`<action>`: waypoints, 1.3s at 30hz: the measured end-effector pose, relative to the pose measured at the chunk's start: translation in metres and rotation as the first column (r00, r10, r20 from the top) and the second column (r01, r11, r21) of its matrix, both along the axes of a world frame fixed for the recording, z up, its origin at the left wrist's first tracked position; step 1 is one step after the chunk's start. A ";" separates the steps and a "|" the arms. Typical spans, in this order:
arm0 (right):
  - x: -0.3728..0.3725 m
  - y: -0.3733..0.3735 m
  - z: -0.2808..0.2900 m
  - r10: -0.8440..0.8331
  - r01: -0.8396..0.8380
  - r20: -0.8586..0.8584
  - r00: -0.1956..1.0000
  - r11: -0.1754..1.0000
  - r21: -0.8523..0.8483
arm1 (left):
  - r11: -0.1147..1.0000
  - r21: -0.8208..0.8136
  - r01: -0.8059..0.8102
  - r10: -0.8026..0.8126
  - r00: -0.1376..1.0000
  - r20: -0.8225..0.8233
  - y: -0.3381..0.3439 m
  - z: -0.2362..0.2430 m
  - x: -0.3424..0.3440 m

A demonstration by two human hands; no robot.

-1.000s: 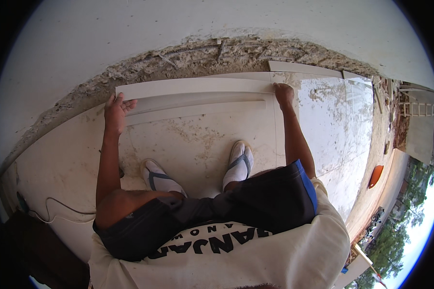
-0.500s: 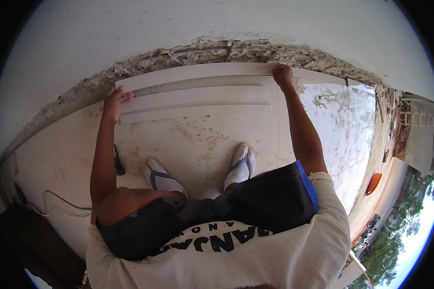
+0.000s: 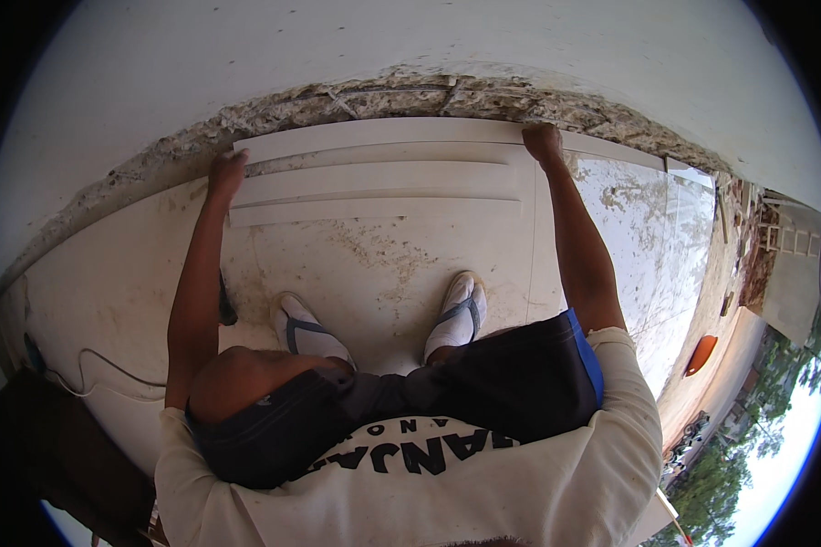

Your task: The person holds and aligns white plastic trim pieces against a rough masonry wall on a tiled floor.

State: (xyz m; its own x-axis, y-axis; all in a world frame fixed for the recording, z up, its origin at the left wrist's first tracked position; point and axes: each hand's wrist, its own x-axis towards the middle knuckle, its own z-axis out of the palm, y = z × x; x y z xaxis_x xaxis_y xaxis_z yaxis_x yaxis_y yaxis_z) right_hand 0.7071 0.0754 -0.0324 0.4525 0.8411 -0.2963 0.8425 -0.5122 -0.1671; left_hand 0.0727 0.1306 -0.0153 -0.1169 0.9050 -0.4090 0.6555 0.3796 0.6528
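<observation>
A long white strip (image 3: 383, 134), like a cut piece of tile, lies along the foot of the wall at the far side of the floor. My left hand (image 3: 228, 171) is closed at its left end, with the fingertips partly hidden. Near the other end, my right hand (image 3: 544, 144) grips the strip in a fist. Two more white strips lie between my hands and my feet: a middle strip (image 3: 383, 179) and a shorter-looking nearer strip (image 3: 328, 211), roughly parallel to the first.
Broken, rough masonry (image 3: 383, 96) runs along the wall's base. Dirt marks the pale tiled floor (image 3: 465, 242). A cable (image 3: 119, 387) lies at the left beside a dark object (image 3: 73, 456). Far right are an orange object (image 3: 700, 356) and a ladder-like frame (image 3: 794, 241).
My left hand's fingers, spread before, have closed at the strip's end. Both hands and the far strip have shifted slightly right.
</observation>
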 end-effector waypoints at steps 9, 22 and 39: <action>-0.026 0.009 0.039 -0.194 0.194 0.018 0.981 0.974 -0.113 | 0.986 0.050 0.161 -0.150 0.973 -0.175 0.011 -0.004 -0.003; -0.032 0.005 0.044 -0.194 0.201 0.072 0.978 0.973 -0.117 | 0.985 -0.004 0.171 -0.169 0.971 -0.167 0.011 0.008 0.009; -0.012 0.006 0.032 -0.157 0.160 0.043 0.987 0.985 -0.067 | 0.982 -0.043 0.185 -0.186 0.982 -0.040 0.017 -0.002 -0.005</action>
State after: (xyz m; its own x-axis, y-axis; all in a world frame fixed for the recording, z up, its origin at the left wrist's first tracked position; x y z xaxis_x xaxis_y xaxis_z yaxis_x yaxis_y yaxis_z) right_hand 0.6953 0.0813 -0.0001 0.5906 0.7354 -0.3321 0.7545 -0.6493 -0.0960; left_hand 0.0676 0.1477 -0.0174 0.0332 0.8960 -0.4429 0.7442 0.2737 0.6093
